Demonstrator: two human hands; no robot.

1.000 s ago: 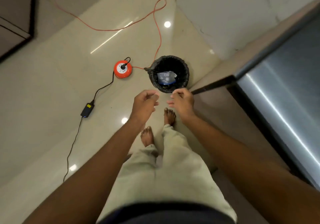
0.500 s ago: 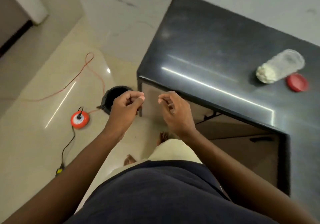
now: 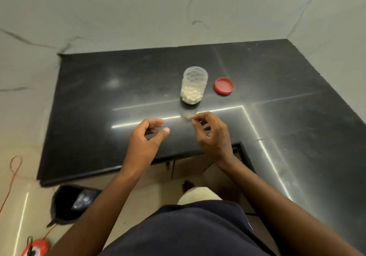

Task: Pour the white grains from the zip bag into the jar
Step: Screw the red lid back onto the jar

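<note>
Two empty hands held over the dark surface [image 3: 89, 101]

The left hand [image 3: 147, 136] and right hand [image 3: 213, 134] are held loosely curled, with nothing gripped. Farther back, the open jar [image 3: 194, 85] is stood upright, white grains [image 3: 191, 96] seen inside, the red lid [image 3: 224, 86] laid beside it.

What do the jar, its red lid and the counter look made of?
Jar: clear, probably plastic; white grains show through its wall.
Red lid: opaque, matte, likely plastic.
Counter: dark polished stone, perhaps granite; it mirrors light strips.
</note>
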